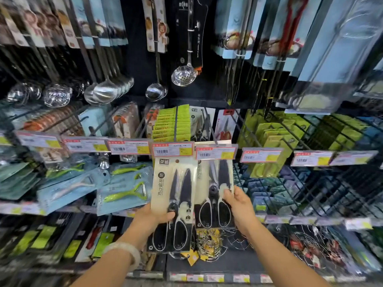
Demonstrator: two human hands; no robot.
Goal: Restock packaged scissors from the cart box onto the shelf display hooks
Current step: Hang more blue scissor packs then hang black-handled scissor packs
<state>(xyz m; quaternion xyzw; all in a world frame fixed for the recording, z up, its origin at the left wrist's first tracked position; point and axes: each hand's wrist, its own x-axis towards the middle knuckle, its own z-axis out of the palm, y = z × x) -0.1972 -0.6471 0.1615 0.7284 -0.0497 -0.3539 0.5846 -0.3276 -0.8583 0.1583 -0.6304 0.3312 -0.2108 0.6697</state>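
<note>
Head view: left hand gripping a packaged pair of scissors at its lower middle, thumb curled over the front, pack held upright just under a price tag at the end of a display hook. Round hang hole near the pack's top, just below that tag. Right hand pinching the right edge of a second scissors pack, hanging beside the first under the neighbouring price tag; packs side by side, edges touching or overlapping slightly, cannot tell which. Pale bangle on the left wrist. Above, ladles and a slotted spoon hanging in rows. Green-handled peelers in blue packs to the left; wire racks on the shelf below the scissors.
</note>
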